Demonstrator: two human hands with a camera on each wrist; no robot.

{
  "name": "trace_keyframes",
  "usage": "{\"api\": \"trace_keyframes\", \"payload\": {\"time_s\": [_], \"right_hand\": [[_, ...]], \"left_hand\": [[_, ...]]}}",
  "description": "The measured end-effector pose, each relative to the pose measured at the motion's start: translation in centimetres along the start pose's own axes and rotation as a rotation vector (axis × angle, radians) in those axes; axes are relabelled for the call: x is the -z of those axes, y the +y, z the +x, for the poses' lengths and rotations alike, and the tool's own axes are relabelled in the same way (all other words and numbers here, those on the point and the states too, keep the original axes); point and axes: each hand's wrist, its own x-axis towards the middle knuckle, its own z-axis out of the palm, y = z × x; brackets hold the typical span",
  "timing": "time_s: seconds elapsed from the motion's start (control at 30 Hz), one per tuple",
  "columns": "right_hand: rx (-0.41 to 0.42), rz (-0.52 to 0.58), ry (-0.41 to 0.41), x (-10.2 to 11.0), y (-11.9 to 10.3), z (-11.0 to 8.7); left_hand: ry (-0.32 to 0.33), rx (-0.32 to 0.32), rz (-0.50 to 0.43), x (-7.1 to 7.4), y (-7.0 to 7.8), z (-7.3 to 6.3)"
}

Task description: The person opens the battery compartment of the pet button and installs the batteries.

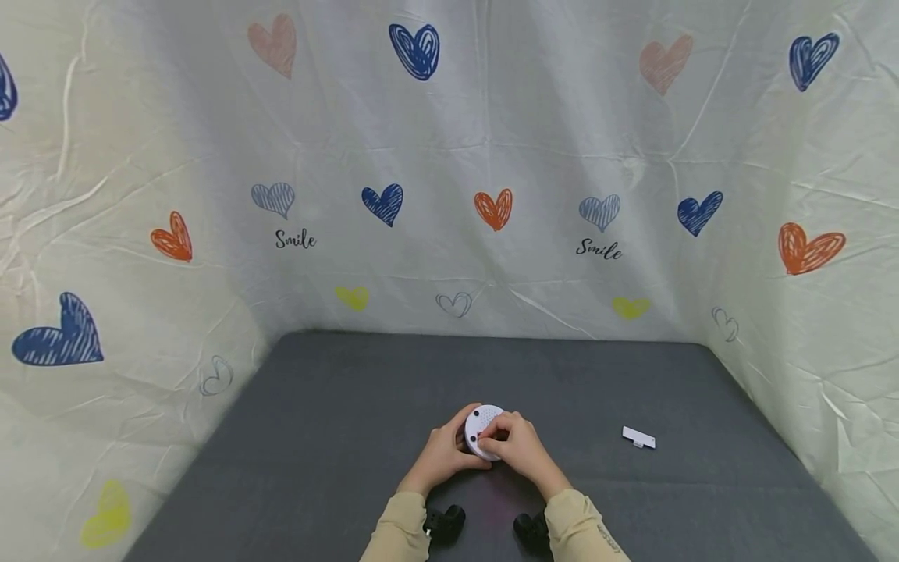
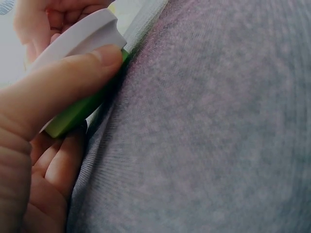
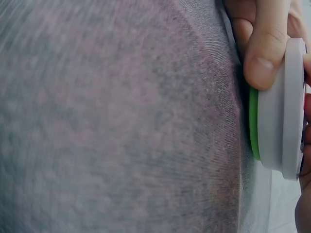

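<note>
At the near middle of the dark grey tabletop [image 1: 337, 421], the left hand [image 1: 442, 454] grips a round white device [image 1: 481, 422] by its edge, thumb laid along the side above a green base [image 3: 253, 124]. The right hand [image 1: 521, 449] bends its fingers over the dotted face; whether they pinch anything there I cannot tell. A small white tabbed piece [image 1: 639, 437] lies well to the right of both hands

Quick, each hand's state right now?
Left hand: holding the round white device.
Right hand: at the device's face; can't tell whether it's pinching anything.
</note>
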Motion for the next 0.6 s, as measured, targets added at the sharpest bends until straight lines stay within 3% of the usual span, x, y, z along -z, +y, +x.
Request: {"api": "trace_keyframes", "payload": {"time_s": [0.17, 0.33, 0.6], "right_hand": [[-0.007, -0.015, -0.029, 0.3, -0.3, 0.2], [-0.004, -0.034, -0.029, 0.6, -0.6, 0.3], [-0.007, -0.045, 0.001, 0.3, -0.5, 0.3]], "left_hand": [[-0.001, 0.007, -0.001, 0.2, 0.9, -0.2], [-0.003, -0.002, -0.013, 0.1, 0.6, -0.1], [0.005, -0.01, -0.001, -0.4, -2.5, 0.8]]}}
